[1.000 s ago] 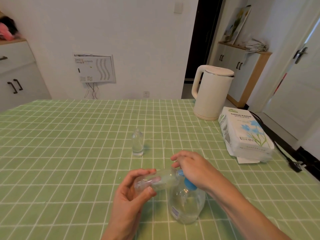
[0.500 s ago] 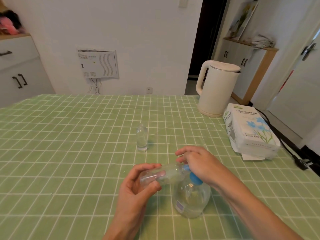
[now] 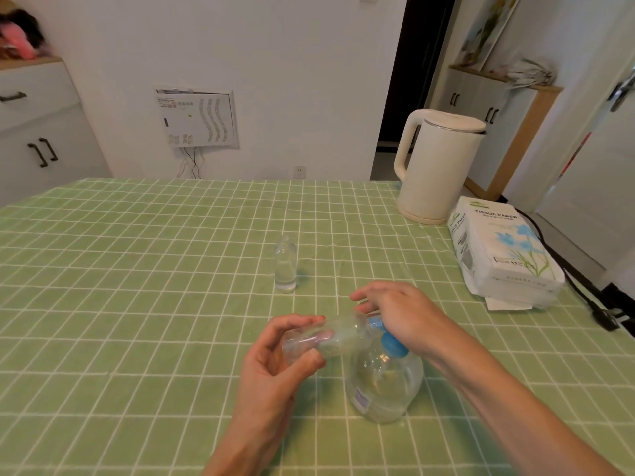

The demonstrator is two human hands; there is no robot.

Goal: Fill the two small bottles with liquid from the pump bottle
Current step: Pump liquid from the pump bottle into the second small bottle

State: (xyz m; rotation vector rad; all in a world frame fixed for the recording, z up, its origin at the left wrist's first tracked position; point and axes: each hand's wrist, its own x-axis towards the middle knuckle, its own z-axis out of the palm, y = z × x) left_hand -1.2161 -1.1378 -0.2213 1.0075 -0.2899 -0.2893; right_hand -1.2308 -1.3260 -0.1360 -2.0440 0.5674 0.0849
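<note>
Left hand (image 3: 275, 367) grips small bottle (image 3: 331, 338) sideways, mouth at spout (image 3: 377, 323); right hand (image 3: 402, 314), fingers loose, presses pump bottle (image 3: 385, 383) head. Keep mouth on spout, pump slowly.

Bare left hand (image 3: 275, 365), bare right hand (image 3: 402, 314), forearms (image 3: 498, 389) uncovered to frame edge

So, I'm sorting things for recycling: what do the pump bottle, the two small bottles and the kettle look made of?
Pump bottle: clear, glossy, probably plastic; the tablecloth grid shows through. Its pump top: opaque blue, plastic-looking. Held small bottle, in the left hand: clear, the hand shows through; plastic or glass, unclear. Standing small bottle: likewise. Kettle: matte cream shell, likely plastic.
</note>
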